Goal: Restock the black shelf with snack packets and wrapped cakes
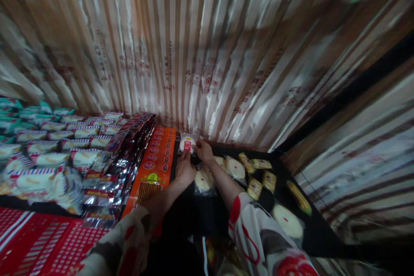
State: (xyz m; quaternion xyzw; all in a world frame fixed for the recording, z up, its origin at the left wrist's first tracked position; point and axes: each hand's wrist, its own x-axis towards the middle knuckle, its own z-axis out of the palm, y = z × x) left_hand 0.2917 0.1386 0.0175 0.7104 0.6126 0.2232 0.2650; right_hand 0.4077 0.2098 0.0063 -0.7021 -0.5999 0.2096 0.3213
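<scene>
My right hand (203, 151) is closed on a round white packet with a red label (187, 143), held at the far edge of a black shelf surface (317, 228). My left hand (185, 168) sits just below it, fingers curled by the same packet; whether it grips the packet I cannot tell. Under my wrists lies another round pale packet in clear wrap (203, 180). More round white packets (235, 168) and small yellow packets (255, 187) lie to the right.
Rows of striped snack packets (48, 159) and silver-red foil packs (113, 168) fill the left. An orange printed pack (155, 161) lies beside my left hand. A striped shiny sheet (200, 43) covers the wall behind. A red patterned surface (39, 241) is at the lower left.
</scene>
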